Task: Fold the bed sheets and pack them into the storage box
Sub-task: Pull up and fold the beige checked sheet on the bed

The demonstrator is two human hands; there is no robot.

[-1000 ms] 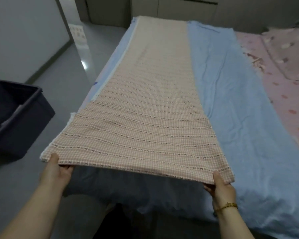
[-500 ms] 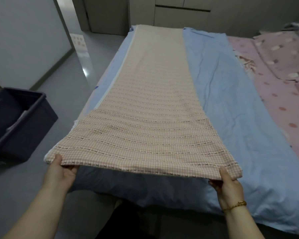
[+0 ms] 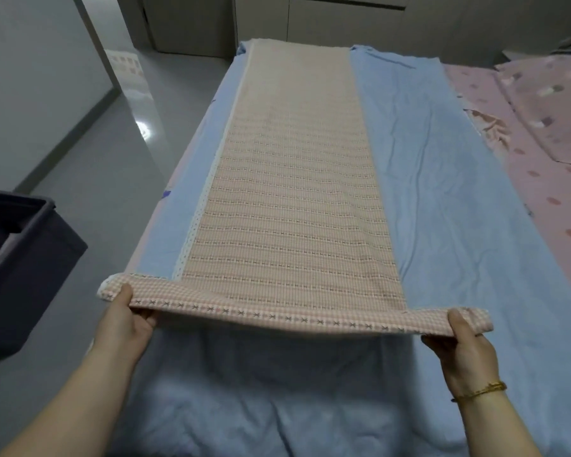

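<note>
While the left hand [image 3: 123,319] and right hand [image 3: 460,346] each pinch a near corner of the pink checked sheet [image 3: 294,199], thumbs on top, its near edge is lifted and the rest lies lengthwise along the blue-covered bed [image 3: 442,206]. Left of the bed, a dark storage box [image 3: 30,258] stands on the floor.

A bedroom seen from above the foot of a bed [image 3: 459,225]. At nine o'clock, a plain grey wall [image 3: 30,77] with a dark skirting board runs away toward eleven o'clock. Below it, a glossy grey floor [image 3: 112,153] carries a bright spot of reflected light. At twelve o'clock stand grey wardrobe doors [image 3: 343,21], with a darker doorway to their left. The light is dim and cool throughout.
</note>
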